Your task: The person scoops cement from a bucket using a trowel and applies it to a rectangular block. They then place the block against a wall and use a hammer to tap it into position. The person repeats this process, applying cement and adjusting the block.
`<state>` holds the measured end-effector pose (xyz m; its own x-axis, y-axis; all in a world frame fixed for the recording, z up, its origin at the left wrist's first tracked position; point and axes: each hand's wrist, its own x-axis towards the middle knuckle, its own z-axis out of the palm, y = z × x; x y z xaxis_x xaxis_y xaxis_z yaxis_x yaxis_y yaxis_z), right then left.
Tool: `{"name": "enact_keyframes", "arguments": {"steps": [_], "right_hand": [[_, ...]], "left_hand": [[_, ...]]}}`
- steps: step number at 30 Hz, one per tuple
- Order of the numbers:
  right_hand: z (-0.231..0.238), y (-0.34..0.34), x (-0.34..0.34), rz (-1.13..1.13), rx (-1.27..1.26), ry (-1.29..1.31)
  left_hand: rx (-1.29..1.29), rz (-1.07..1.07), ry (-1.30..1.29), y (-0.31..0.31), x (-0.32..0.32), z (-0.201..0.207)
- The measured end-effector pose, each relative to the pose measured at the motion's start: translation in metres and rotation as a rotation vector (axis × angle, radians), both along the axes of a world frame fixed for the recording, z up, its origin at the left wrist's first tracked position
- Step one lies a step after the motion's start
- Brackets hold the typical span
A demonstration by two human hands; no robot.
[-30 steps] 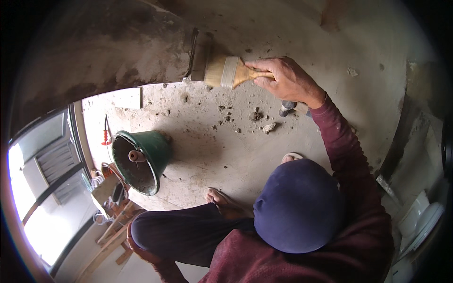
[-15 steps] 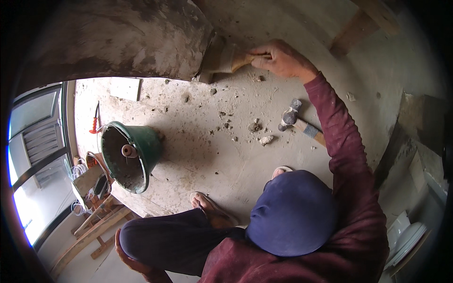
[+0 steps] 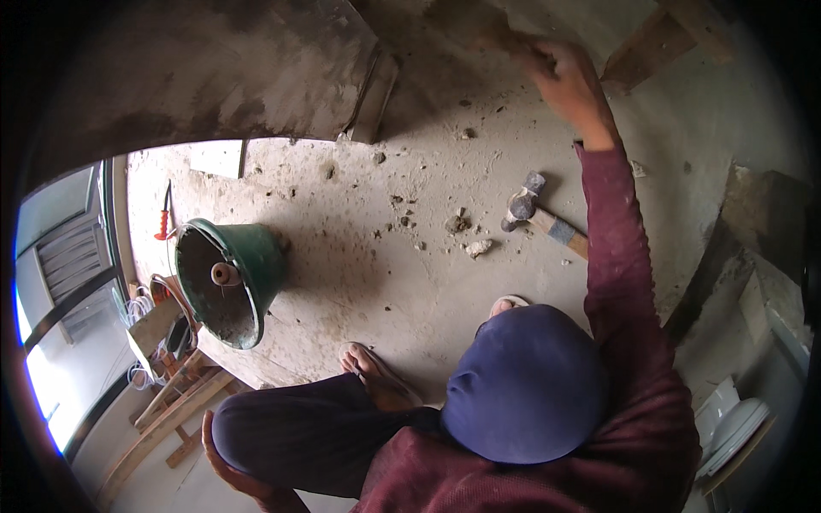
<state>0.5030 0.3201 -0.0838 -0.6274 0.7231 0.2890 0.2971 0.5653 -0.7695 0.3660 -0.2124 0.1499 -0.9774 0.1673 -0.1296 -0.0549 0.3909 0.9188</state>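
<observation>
My right hand [image 3: 569, 81] is raised at the upper right, its fingers closed on a flat, wide brush [image 3: 466, 21] that is blurred and dark here. The brush is apart from the grey plastered slab [image 3: 256, 77] at the upper left, whose end edge [image 3: 376, 98] is bare of any tool. My left hand [image 3: 229, 466] lies against my left knee, fingers stretched along the dark trouser cloth and holding nothing. Nearer to me than my right hand, a hammer [image 3: 539, 214] with a wooden handle rests on the floor.
A green bucket [image 3: 256, 265] lies tipped, its mouth facing left. Beyond it are a red-handled tool [image 3: 164, 218] and a white board [image 3: 218, 158]. Mortar lumps [image 3: 457, 224] dot the floor. Timber pieces [image 3: 167, 432] and cables [image 3: 137, 312] lie lower left; wooden boards [image 3: 646, 56] stand upper right.
My right hand has swung up and to the right, taking the brush off the slab's end edge. My left hand stays on my knee.
</observation>
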Motion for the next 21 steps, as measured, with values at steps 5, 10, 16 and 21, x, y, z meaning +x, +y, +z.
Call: {"name": "enact_keyframes", "arguments": {"steps": [5, 10, 16, 21], "right_hand": [[-0.061, -0.059, 0.013, -0.034, -0.546, 0.189], [-0.063, -0.105, -0.033, 0.06, -1.219, 0.394], [-0.075, -0.132, -0.057, 0.063, -0.952, 0.197], [-0.031, -0.169, -0.005, 0.746, -0.631, -0.413]], "left_hand": [[-0.17, -0.001, 0.082, -0.012, -0.006, 0.0], [-0.179, -0.012, 0.114, -0.021, 0.003, 0.0], [0.211, 0.041, -0.005, -0.05, 0.008, -0.005], [0.164, 0.047, 0.115, -0.075, 0.015, -0.007]]}}
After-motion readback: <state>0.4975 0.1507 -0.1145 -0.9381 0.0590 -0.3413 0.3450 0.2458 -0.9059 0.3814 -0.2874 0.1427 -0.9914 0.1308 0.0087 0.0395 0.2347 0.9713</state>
